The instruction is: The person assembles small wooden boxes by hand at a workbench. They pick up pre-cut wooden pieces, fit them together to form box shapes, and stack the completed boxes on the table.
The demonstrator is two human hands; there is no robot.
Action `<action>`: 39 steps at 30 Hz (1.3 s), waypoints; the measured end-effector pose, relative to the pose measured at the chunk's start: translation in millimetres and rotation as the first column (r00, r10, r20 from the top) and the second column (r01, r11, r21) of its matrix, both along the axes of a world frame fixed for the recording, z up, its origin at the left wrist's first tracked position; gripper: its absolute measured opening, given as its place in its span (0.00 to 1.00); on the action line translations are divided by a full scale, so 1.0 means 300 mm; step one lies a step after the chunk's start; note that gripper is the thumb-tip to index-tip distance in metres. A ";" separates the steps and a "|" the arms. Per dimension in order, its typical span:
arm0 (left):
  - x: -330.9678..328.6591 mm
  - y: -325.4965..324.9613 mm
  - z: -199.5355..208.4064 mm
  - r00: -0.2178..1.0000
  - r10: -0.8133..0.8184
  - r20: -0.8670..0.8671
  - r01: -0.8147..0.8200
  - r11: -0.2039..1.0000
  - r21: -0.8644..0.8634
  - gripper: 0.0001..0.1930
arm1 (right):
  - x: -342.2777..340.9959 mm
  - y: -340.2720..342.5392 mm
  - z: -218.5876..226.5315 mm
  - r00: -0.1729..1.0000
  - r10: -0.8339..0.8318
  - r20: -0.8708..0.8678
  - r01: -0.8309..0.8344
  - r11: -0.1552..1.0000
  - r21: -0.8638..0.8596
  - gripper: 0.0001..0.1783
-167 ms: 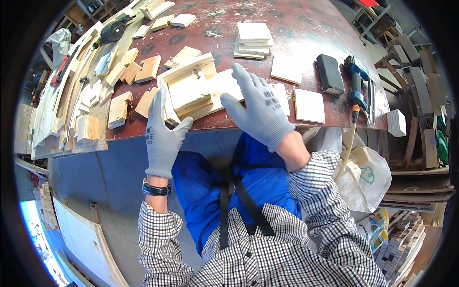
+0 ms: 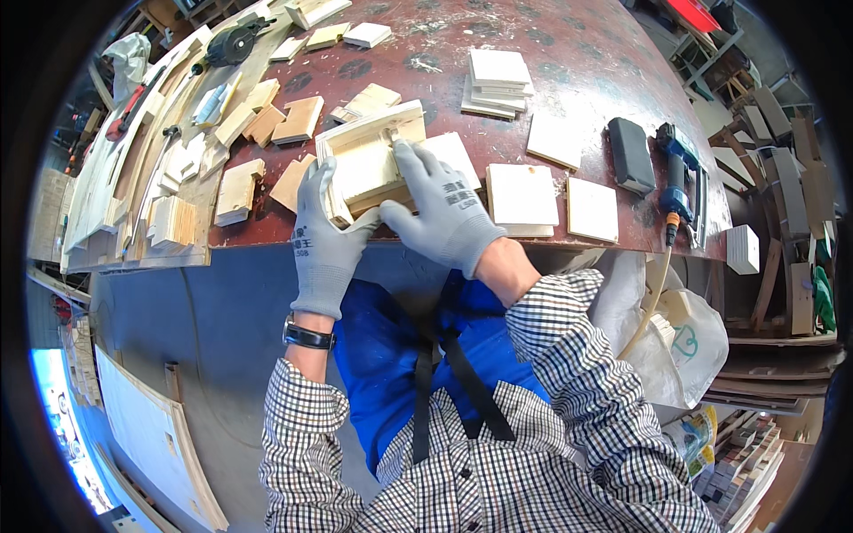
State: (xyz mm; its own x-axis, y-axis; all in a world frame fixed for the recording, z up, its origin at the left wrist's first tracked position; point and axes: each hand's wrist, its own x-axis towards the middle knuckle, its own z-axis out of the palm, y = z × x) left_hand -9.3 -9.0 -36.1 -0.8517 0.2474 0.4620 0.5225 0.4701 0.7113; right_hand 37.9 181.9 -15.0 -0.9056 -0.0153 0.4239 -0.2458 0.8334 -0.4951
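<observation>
A small open wooden box (image 2: 364, 173) of pale boards lies at the table's near edge, tilted a little in my view. My left hand (image 2: 327, 240), in a grey work glove, grips its left side, fingers along the outer wall and thumb at the near side. My right hand (image 2: 451, 209), gloved alike, holds the box's right side, with fingertips over the rim. The two thumbs almost meet at the near side. A pale board (image 2: 453, 158) lies partly hidden behind my right hand. To its right sits a square stack of boards (image 2: 522, 195).
Notched wood blocks (image 2: 238, 191) lie left of the box. Farther back stands a stack of square boards (image 2: 498, 75). A black case (image 2: 629, 153) and a blue nail gun (image 2: 677, 173) with an air hose (image 2: 656, 293) are at the right. The red-brown table (image 2: 569, 80) ends near my lap.
My right hand has moved left and down onto the box, uncovering the square stack beside it. My left hand has closed in on the box's left side.
</observation>
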 end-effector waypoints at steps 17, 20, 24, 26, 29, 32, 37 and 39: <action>-0.007 0.011 -0.027 0.994 0.014 -0.113 -0.014 1.000 0.000 0.42 | -0.037 0.056 -0.098 0.997 0.006 0.083 0.002 0.995 -0.095 0.45; -0.011 0.004 -0.042 0.992 0.008 -0.128 -0.009 1.000 -0.010 0.44 | -0.037 0.045 -0.105 0.996 -0.006 0.085 0.014 0.995 -0.094 0.45; -0.017 0.007 -0.050 0.993 -0.008 -0.119 0.008 1.000 -0.002 0.48 | -0.034 0.050 -0.122 0.999 -0.004 0.039 0.004 1.000 -0.008 0.47; -0.018 0.004 -0.043 0.993 -0.015 -0.116 0.013 1.000 -0.019 0.50 | -0.033 0.055 -0.116 0.998 0.010 0.067 -0.011 1.000 0.012 0.48; -0.022 -0.008 -0.043 0.992 -0.046 -0.119 0.045 0.999 -0.013 0.53 | -0.022 0.047 -0.089 0.993 0.016 0.114 -0.018 1.000 0.016 0.51; -0.019 -0.009 -0.035 0.992 -0.041 -0.119 0.037 0.998 -0.042 0.54 | -0.017 0.042 -0.079 0.991 0.002 0.130 0.004 0.999 -0.046 0.54; -0.014 -0.020 -0.037 0.993 -0.087 -0.075 0.085 0.996 -0.029 0.54 | -0.025 0.019 -0.094 0.990 -0.061 0.127 0.065 0.997 -0.033 0.58; -0.015 -0.010 -0.025 0.991 -0.081 -0.111 0.076 0.996 -0.046 0.51 | -0.025 0.023 -0.087 0.985 -0.069 0.160 0.078 0.996 -0.049 0.56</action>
State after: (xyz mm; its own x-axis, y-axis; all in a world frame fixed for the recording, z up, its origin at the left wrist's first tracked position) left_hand -13.8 -11.9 -43.6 -0.7720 0.3325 0.5418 0.6346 0.4528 0.6263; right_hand 30.3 188.7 -41.0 -0.9591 0.0731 0.2734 -0.0998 0.8166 -0.5684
